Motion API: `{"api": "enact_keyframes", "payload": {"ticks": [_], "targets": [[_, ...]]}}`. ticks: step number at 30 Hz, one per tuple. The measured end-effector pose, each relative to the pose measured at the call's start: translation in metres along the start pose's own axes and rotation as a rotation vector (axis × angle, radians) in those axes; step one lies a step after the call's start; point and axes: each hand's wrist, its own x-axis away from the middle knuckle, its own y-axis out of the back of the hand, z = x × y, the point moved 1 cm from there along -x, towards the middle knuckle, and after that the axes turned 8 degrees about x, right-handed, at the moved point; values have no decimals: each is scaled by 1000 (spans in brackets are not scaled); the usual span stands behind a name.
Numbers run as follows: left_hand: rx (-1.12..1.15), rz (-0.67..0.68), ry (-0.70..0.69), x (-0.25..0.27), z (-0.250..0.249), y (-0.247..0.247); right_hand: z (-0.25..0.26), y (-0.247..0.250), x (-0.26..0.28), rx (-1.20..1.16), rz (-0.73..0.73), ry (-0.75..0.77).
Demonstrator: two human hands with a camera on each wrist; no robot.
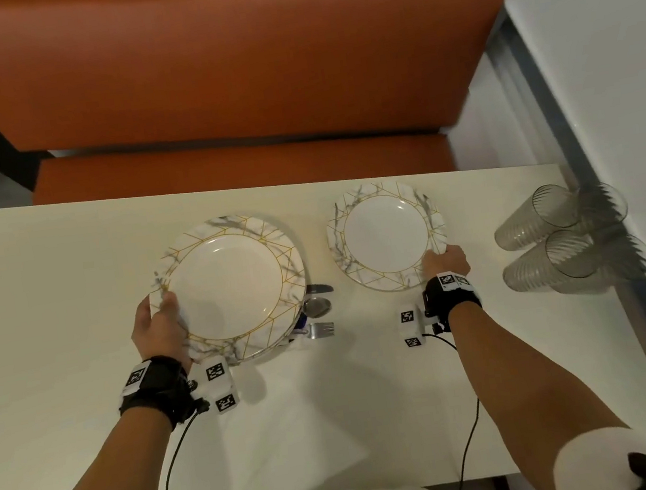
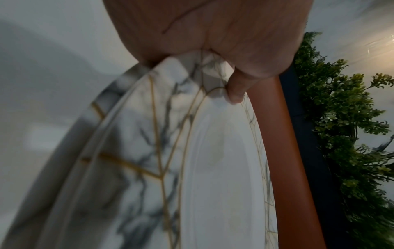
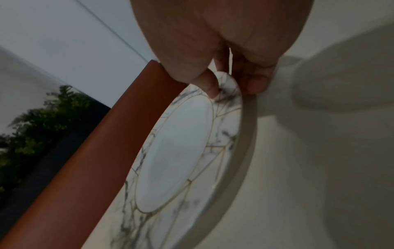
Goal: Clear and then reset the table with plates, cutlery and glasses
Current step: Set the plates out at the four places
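My left hand (image 1: 160, 323) grips the near-left rim of a large marble-and-gold plate (image 1: 231, 282), lifted a little above another plate beneath it; in the left wrist view the thumb (image 2: 234, 91) lies on the top plate (image 2: 213, 168) with a second rim below. My right hand (image 1: 444, 263) pinches the near-right rim of a smaller matching plate (image 1: 386, 234), thumb on top (image 3: 210, 86); this plate (image 3: 177, 151) is low over the table. A knife (image 1: 319, 288), spoon (image 1: 317, 307) and fork (image 1: 320, 329) stick out from under the large plates' right edge.
Two clear ribbed glasses (image 1: 557, 214) (image 1: 576, 261) lie on their sides at the white table's (image 1: 51, 303) right edge, next to the wall. An orange bench seat (image 1: 226, 71) runs behind the table. Cables trail from both wrists toward the near edge.
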Motion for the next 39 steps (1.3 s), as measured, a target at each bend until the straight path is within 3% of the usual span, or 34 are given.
{"api": "enact_keyframes", "payload": {"ticks": [14,17,19,21,23,24,28,34,39], "targets": [[1,31,28,15,9,-17,4,2,-14,75,14,19],[-8,47,24,20,6,-20,12,9,3,176,-68,14],[-9,53,38,21,7,-24,21,16,25,279,-185,128],[-23,66,52,30,4,-25,28,16,49,213,-236,333],[-34,69,65,31,12,-20,34,10,75,92,-152,535],[-34,67,51,49,17,10,22,7,110,54,-52,643],[-73,60,84,54,20,8,44,-13,162,60,149,849],[-135,124,88,61,17,-11,59,-30,186,325,295,814],[-236,170,134,64,15,3,46,-19,196,221,312,707]]}}
